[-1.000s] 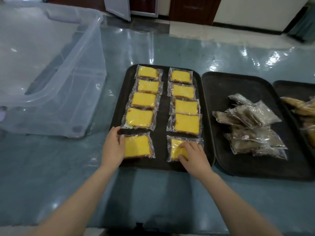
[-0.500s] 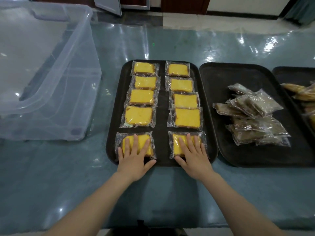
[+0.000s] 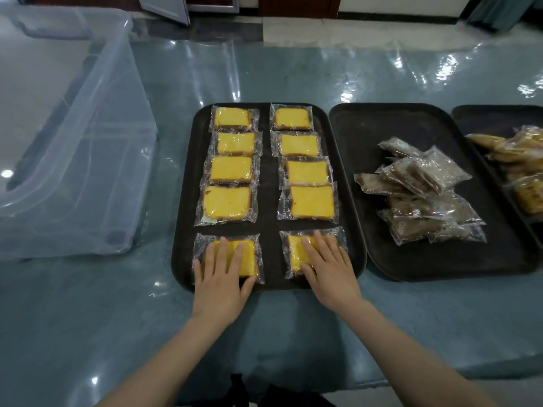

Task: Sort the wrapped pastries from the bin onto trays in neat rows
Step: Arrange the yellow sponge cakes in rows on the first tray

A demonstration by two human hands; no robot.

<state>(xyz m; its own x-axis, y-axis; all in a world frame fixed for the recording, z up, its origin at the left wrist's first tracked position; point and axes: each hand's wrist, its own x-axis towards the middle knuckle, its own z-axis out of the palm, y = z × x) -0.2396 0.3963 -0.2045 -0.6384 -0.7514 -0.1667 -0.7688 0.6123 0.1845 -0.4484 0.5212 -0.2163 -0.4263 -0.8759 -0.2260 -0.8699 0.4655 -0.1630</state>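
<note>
Head view, lower centre of the frame: the left hand (image 3: 219, 277) and the right hand (image 3: 329, 267) each lie flat with straight, spread fingers on one wrapped yellow cake slice, the near-left slice (image 3: 235, 254) and the near-right slice (image 3: 296, 251), at the near end of two rows of five on the black tray (image 3: 182, 230). Neither hand grips anything. Judging by looks, these pastries are light and soft under slippery, crinkly film, so they are best slid flat or lifted by the wrapper's edges without squeezing.
</note>
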